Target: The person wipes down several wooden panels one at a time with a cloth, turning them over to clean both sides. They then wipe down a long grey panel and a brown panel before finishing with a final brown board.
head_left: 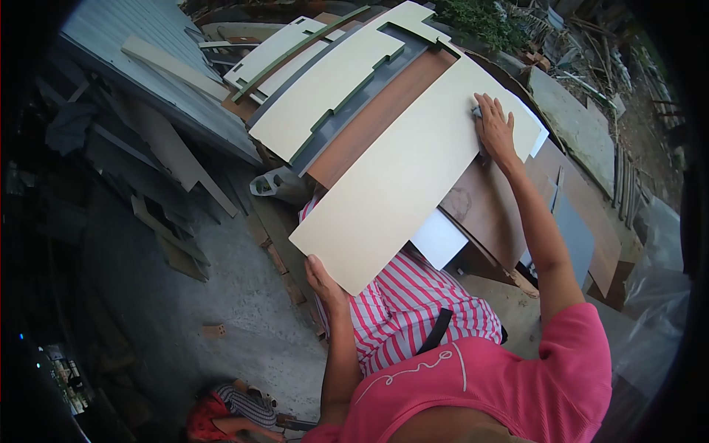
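Note:
A long cream board (391, 177) lies slanted across the pile, its near end over my lap. My left hand (325, 284) grips the board's near left corner, thumb on top and fingers partly hidden below the edge. Toward the far right end, my right hand (495, 133) presses on the board's top face with fingers stretched forward. Under that palm a crumpled grey-blue cloth (476, 112) shows a little; most of it is covered. Just left of the board are a brown panel (391, 111) and a notched cream board (332, 96).
Brown sheets (495, 207) and a grey panel (572, 236) lie to the right. A white piece (441, 238) sticks out beneath the board. Corrugated metal (148, 52) stands at left, near leaning offcuts (173, 151). Clear plastic sheeting (653, 266) hangs at right. A brick (214, 331) lies on the floor.

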`<state>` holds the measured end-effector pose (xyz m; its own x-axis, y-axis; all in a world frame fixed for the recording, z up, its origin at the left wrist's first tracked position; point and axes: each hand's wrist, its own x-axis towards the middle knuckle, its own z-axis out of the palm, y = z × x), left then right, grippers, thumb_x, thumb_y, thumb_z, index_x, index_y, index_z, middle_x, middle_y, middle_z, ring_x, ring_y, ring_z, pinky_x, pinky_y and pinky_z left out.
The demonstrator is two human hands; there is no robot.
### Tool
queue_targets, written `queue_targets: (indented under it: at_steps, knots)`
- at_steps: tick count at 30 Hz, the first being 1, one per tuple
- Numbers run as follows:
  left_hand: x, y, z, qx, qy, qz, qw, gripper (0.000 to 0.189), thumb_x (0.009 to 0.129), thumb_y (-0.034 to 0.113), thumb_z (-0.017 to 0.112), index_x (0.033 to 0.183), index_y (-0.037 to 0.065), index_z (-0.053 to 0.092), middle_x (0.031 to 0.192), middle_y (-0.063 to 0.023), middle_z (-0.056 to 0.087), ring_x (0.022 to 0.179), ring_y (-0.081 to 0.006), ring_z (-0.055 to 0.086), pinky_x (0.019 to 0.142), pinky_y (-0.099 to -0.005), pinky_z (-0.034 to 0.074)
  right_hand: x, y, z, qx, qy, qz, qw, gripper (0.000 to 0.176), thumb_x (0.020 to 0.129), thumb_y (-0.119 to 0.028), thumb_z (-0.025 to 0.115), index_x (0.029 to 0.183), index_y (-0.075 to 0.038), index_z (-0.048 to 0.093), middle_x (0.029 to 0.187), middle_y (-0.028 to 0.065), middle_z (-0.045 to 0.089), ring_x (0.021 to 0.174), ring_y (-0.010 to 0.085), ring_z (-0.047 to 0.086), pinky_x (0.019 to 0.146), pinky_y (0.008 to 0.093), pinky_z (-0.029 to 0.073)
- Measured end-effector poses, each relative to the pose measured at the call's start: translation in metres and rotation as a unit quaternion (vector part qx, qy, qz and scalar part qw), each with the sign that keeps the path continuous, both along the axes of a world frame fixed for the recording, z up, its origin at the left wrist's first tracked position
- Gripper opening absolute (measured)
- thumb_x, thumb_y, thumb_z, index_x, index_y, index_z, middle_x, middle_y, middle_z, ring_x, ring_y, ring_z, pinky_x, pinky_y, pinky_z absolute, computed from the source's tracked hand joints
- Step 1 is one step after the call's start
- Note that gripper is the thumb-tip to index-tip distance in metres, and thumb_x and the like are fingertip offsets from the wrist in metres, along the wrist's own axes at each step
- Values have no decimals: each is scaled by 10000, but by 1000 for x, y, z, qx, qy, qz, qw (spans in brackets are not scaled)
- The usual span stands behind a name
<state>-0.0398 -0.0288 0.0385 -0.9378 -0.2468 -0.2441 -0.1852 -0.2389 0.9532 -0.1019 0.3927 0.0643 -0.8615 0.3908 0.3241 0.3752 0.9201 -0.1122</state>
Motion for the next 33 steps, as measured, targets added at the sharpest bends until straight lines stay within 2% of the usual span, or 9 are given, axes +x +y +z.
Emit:
queue_targets:
  at_steps: [2, 9, 15, 17, 21, 22, 26, 29, 33]
  knots:
    - [1, -1, 3, -11, -29, -21, 999, 592, 953, 463, 362, 1244, -50, 414, 1142, -174, 518, 1013, -245, 564, 810, -328, 486, -9, 40, -6, -23, 3, -48, 999, 527, 885, -185, 452, 1390, -196, 299, 1437, 100, 327, 1343, 331, 277, 1027, 647, 195]
    - [1, -1, 4, -32, -10, -19, 999, 598, 952, 463, 362, 1237, -60, 416, 1136, -179, 521, 999, -246, 571, 797, -327, 489, -13, 140, -28, -131, 26, -211, 968, 520, 899, -326, 350, 1399, -185, 320, 1438, 62, 356, 1341, 323, 283, 1010, 684, 167]
    - [1, -1, 3, -27, -14, -33, 999, 609, 951, 473, 361, 1251, -55, 408, 1161, -183, 512, 1015, -246, 564, 812, -326, 482, 15, 153, -27, -166, -7, -301, 939, 514, 903, -344, 329, 1369, -131, 373, 1425, 75, 375, 1329, 321, 298, 1000, 693, 164]
    - [0, 2, 2, -49, 16, -2, 999, 530, 956, 466, 361, 1106, -28, 480, 1000, -149, 554, 839, -202, 593, 675, -308, 499, 23, 146, -29, -152, 20, -328, 932, 495, 912, -350, 323, 1356, -140, 389, 1420, 74, 381, 1326, 323, 300, 997, 694, 166]
    - [0, 2, 4, -48, 8, 5, 999, 533, 957, 467, 355, 1106, -30, 479, 998, -151, 555, 847, -205, 595, 680, -308, 502, 34, 140, -37, -117, 82, -346, 927, 489, 914, -366, 349, 1329, -121, 435, 1383, 98, 423, 1305, 302, 345, 965, 702, 200]
    - [-1, 4, 6, -34, 10, 9, 999, 534, 957, 468, 354, 1103, -30, 480, 994, -150, 556, 842, -204, 595, 680, -310, 501, 38, 133, -35, -111, 95, -351, 925, 470, 915, -352, 351, 1308, -111, 444, 1350, 147, 447, 1283, 334, 364, 983, 644, 243]
    - [-1, 6, 14, -31, 13, 18, 999, 519, 961, 457, 356, 1092, -29, 485, 984, -143, 559, 833, -198, 591, 679, -313, 495, 42, 154, -47, -119, 126, -297, 939, 432, 904, -294, 380, 1295, -124, 448, 1327, 157, 469, 1243, 350, 413, 968, 626, 273]
    - [-1, -1, 0, -10, 14, -4, 1000, 501, 964, 442, 363, 1091, -26, 487, 985, -134, 562, 833, -194, 589, 686, -309, 489, 48, 139, -19, -186, 63, -311, 930, 397, 897, -252, 387, 1247, -90, 479, 1177, 220, 562, 1106, 401, 519, 916, 534, 378]
    - [-1, -5, -5, 1, 24, -19, 1000, 494, 966, 433, 367, 1106, -25, 486, 984, -127, 564, 836, -191, 587, 691, -299, 485, 52, 150, -18, -33, 98, -239, 966, 342, 908, -151, 376, 1219, -74, 495, 1101, 239, 593, 1017, 411, 568, 839, 485, 445]
